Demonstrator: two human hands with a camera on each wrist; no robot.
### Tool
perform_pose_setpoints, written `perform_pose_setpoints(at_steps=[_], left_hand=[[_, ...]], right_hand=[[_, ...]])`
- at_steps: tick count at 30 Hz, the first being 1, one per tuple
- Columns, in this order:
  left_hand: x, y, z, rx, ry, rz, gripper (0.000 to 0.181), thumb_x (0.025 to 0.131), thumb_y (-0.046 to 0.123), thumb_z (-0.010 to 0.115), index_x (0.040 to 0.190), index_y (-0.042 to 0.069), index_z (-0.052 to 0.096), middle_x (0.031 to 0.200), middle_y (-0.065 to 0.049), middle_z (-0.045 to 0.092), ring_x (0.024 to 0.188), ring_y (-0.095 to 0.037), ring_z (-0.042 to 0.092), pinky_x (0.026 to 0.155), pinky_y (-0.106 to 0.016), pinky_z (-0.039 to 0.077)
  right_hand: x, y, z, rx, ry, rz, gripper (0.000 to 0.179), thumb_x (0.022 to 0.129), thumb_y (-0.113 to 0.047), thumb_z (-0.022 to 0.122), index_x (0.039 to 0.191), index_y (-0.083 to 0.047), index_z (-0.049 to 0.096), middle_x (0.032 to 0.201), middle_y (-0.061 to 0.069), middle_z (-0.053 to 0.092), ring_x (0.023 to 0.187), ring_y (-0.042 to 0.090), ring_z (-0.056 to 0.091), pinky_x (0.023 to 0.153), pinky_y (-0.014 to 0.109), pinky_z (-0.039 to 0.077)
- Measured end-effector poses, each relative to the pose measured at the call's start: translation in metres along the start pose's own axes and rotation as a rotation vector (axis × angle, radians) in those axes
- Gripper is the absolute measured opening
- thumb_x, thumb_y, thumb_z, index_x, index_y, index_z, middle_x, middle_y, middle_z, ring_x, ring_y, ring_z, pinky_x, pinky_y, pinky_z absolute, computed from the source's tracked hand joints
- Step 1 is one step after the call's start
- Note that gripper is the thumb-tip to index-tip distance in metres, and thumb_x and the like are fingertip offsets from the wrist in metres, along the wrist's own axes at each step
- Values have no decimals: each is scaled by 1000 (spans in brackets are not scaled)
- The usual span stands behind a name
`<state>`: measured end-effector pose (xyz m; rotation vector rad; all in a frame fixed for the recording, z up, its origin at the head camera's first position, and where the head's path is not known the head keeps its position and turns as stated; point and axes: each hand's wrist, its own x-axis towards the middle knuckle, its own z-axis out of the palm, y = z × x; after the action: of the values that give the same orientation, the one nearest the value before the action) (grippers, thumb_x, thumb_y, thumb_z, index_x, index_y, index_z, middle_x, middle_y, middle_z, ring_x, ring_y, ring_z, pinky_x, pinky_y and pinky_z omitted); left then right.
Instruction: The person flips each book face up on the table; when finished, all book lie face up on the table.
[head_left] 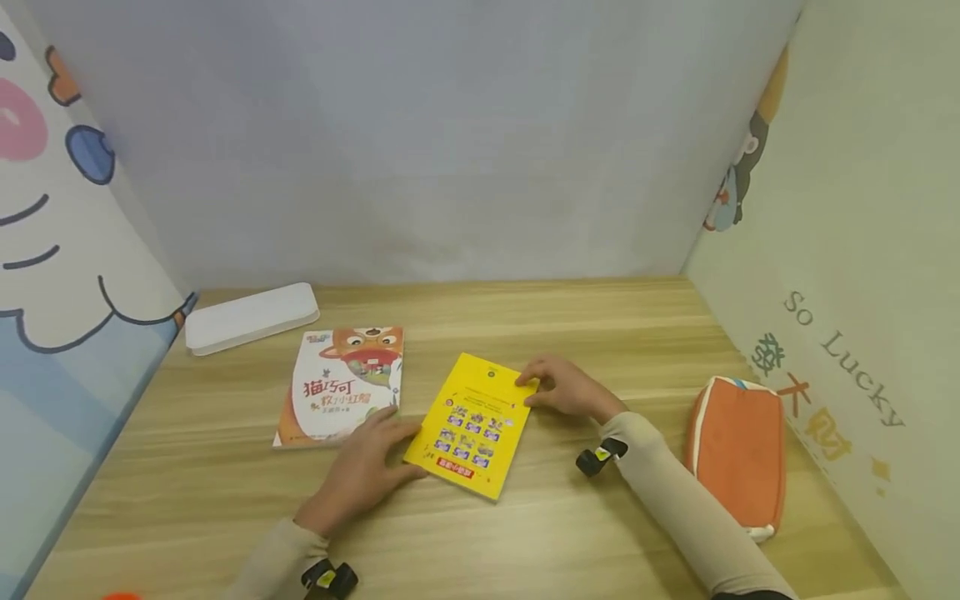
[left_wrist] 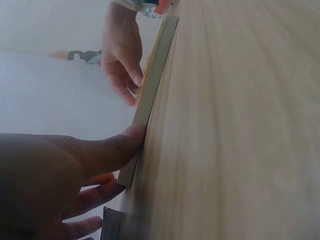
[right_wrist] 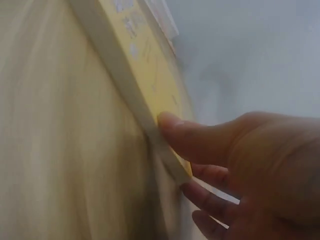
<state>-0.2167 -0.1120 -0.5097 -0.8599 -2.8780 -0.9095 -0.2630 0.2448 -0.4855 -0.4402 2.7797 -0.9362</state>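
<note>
A yellow book (head_left: 471, 425) lies at a slant on the wooden table, its printed rows of small pictures upside down to me. My left hand (head_left: 363, 467) holds its near left corner, thumb (left_wrist: 127, 142) against the page edge and fingers round the corner. At the far right corner my right hand (head_left: 566, 387) pinches the book, with the thumb (right_wrist: 175, 125) on the cover's edge and fingers by the adjoining side. Left of the yellow book lies a white picture book (head_left: 341, 387) with an orange animal on its cover; my left fingers overlap its lower right corner.
A white oblong case (head_left: 251, 318) stands at the table's back left. An orange zipped pouch (head_left: 738, 454) lies at the right, beside my right forearm. Walls rise behind and at both sides of the table (head_left: 555, 533). Something red (head_left: 122, 596) shows at the bottom left.
</note>
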Motion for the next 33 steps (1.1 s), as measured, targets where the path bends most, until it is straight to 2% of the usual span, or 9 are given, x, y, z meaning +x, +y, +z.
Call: perform_pose_setpoints(at_steps=[4,8,13,18,21,27,33], left_hand=[[5,8,-1,31,-2,19,63,79,36,88,132,8,69,139,-12,67,146,-42,44,119,-63,37],[10,14,1,78,-1,4,60,81,35,88,131,7,70,132,-14,70,141,-42,45,118,-59,39],[14,15,4,136,20,-20,51,83,33,86,125,7,73,116,-13,74,124,-38,49,114,-53,38],[18,15,6,102,45,-32,45,80,31,89,118,10,77,107,-5,78,105,-28,48,97,-43,38],[18,15,7,71,52,-45,43,79,29,90,115,10,78,100,-3,77,100,-26,46,93,-41,38],[17,17,10,24,33,-114,54,72,33,94,118,12,77,94,3,72,110,-29,46,97,-43,40],[18,17,12,22,36,-126,58,69,34,96,120,13,76,88,6,67,112,-29,45,97,-43,38]], right_hand=[[-3,5,-4,-4,17,-21,30,90,-13,79,120,-13,76,136,11,63,129,34,56,112,53,46],[-1,10,-9,10,-1,-16,37,92,-17,78,128,-15,72,143,10,61,136,35,53,117,56,42],[1,17,-14,-4,-25,-47,51,94,-24,76,142,-14,62,156,9,53,146,37,46,123,58,35],[-9,29,-15,-67,-38,-106,53,93,-26,77,143,-14,62,158,7,51,147,38,42,122,63,31],[-11,37,-11,-69,-22,-141,52,91,-26,78,140,-16,65,155,7,54,146,39,43,120,64,31],[-2,44,-4,49,26,-151,46,86,-24,83,129,-12,72,145,11,63,138,37,54,118,57,40],[0,41,-10,225,18,-41,42,81,-18,87,121,-12,76,142,12,65,137,37,56,119,57,39]])
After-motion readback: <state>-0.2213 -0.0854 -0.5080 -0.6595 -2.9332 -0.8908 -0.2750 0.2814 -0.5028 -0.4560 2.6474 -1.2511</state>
